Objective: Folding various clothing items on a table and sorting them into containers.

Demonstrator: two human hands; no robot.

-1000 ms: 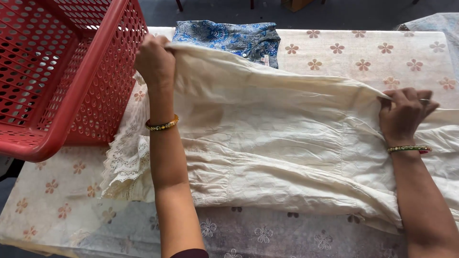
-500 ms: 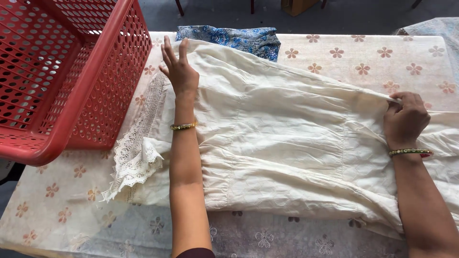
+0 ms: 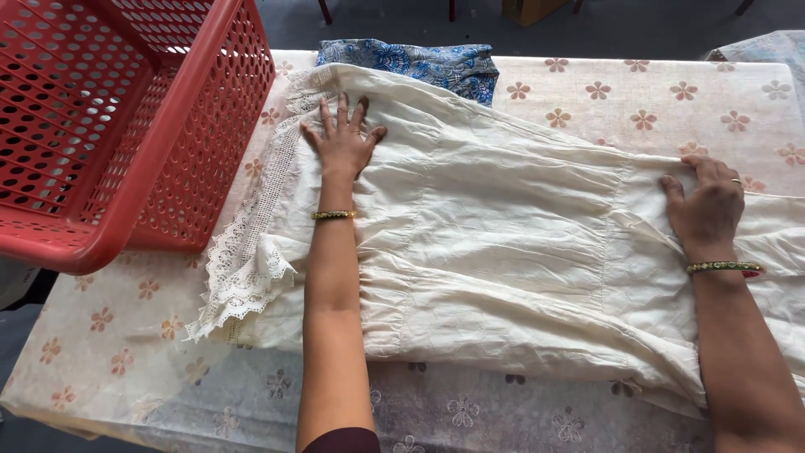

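Note:
A cream-white garment [image 3: 503,243] with a lace hem [image 3: 243,268] lies spread across the table. My left hand [image 3: 342,138] rests flat on its far left part, fingers spread, palm down on the cloth near the lace edge. My right hand [image 3: 704,205] presses flat on the garment's right side, fingers pointing left over a fold. Both wrists carry thin gold bangles. Neither hand grips the fabric.
A red perforated plastic basket [image 3: 184,168] stands at the left on the table. A blue patterned cloth [image 3: 419,63] lies bunched beyond the garment. The table is covered by a floral tablecloth [image 3: 654,109]. Its front edge runs along the bottom left.
My left hand let go of the garment's far edge, opened, and now lies flat on the cloth. My right hand went from a clenched grip to a flat press.

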